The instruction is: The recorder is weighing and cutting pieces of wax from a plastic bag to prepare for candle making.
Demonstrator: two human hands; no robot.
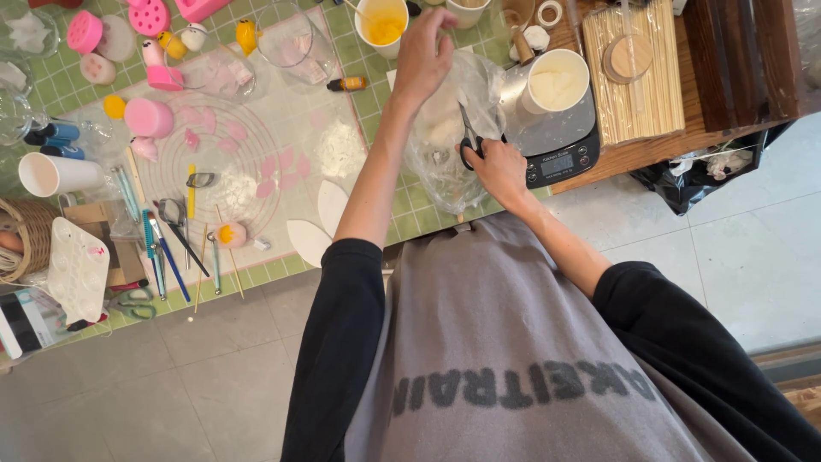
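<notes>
My left hand [423,56] pinches the top of a clear plastic bag [445,162] that holds something white, lifting it above the green gridded table. My right hand [498,169] grips black-handled scissors [468,141], whose blades are against the side of the bag. The bag hangs between both hands, just left of a silver digital scale [560,145]. A white cup [554,81] filled with a white substance stands on the scale.
A cup of yellow liquid [382,24] stands behind my left hand. A translucent mat [256,145] with pink petals, pink moulds [150,117], a lying white cup [56,174] and several hand tools [171,248] fill the left. Packed wooden skewers [633,73] lie right.
</notes>
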